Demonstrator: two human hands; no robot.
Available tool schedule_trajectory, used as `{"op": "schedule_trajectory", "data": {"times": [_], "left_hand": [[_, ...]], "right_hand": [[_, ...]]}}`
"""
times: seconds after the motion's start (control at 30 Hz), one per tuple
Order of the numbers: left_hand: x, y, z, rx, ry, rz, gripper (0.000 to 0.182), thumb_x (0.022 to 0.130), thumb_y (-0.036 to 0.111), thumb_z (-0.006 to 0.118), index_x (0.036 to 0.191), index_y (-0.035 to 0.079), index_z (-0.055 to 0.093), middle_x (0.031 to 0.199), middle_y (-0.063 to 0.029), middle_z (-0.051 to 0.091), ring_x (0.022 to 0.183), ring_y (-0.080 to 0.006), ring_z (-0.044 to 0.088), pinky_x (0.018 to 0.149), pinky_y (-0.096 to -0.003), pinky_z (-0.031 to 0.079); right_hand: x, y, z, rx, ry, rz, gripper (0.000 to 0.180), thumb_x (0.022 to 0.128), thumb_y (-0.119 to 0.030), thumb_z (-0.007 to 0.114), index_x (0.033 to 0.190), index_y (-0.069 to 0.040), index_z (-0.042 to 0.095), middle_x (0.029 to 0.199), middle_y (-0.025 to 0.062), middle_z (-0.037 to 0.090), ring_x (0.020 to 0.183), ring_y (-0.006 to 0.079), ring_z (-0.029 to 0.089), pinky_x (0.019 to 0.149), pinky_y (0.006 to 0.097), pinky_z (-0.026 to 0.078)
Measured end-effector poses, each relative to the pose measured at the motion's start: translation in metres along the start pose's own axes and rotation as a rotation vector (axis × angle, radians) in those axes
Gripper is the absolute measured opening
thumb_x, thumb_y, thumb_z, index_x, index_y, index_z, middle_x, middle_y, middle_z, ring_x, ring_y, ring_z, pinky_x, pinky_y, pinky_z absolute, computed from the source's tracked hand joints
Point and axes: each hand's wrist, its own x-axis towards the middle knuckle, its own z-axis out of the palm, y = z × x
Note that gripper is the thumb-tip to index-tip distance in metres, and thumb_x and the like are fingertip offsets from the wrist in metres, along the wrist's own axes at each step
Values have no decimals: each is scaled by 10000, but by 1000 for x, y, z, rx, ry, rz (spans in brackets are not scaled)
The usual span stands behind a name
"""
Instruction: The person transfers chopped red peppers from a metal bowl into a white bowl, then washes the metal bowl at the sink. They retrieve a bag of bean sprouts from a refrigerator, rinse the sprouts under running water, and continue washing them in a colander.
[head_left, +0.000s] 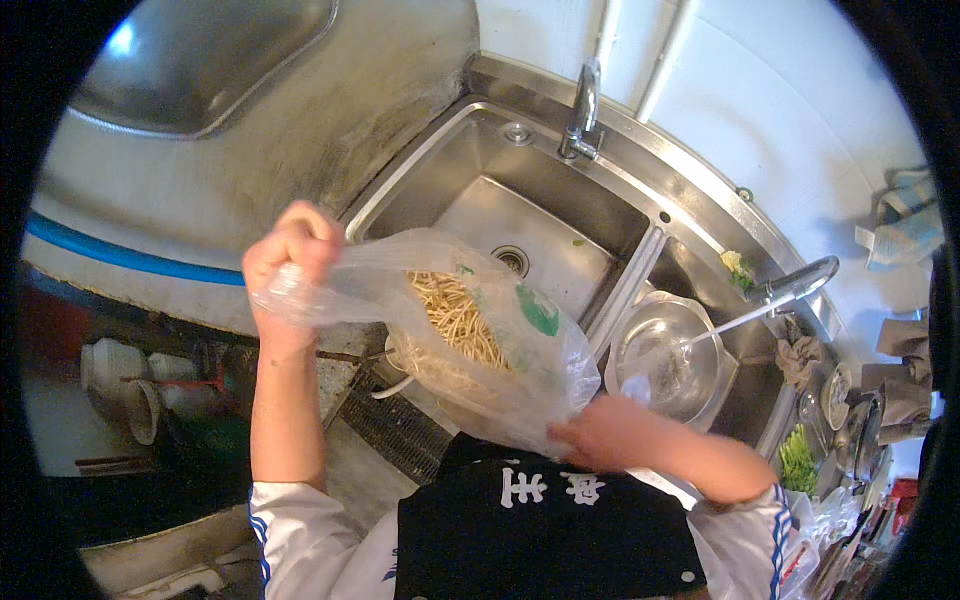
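My left hand (289, 259) is closed around the gathered end of a translucent plastic bag (547, 352) and holds it up. Through the bag's side, thin pale-brown strands (457, 319), perhaps noodles or dried shoots, show in a bundle. At the bag's other end, low on the right, my right hand (600, 435) pinches the plastic; it is somewhat blurred. Green print marks the bag. The bag hangs before the near edge of a steel sink (517, 210) and covers part of it.
Water from a right-hand faucet (806, 277) runs into a metal bowl (667, 360) in the second basin. Another faucet (581, 112) stands behind the first basin. Green vegetables (799, 457) lie at the right. A blue hose (142, 251) and white bowls (112, 367) are at the left.
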Motion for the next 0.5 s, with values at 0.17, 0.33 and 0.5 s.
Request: {"op": "schedule_trajectory", "data": {"times": [0.17,0.33,0.5], "left_hand": [[-7,16,-22,73,-68,-481,580,812,621,508,873,46,544,669,-13,454,631,-110,411,583,-249,335],[-5,34,-25,-478,-241,-482,1015,593,564,748,1321,14,303,1019,-157,579,894,-281,622,691,-338,544],[-9,33,-32,-637,-248,-600,1076,541,399,844,1348,10,248,1168,-210,482,997,-369,573,585,-356,578]], "right_hand": [[-31,-21,-17,161,74,-122,220,800,-138,529,1010,-81,563,951,163,553,836,311,594,659,415,504],[42,-18,-68,465,608,-366,161,790,-59,520,947,-48,551,973,152,532,893,342,544,784,422,468],[150,-28,-37,133,199,113,417,744,-53,568,1155,-53,498,1181,184,473,1079,347,482,920,426,410]]}}
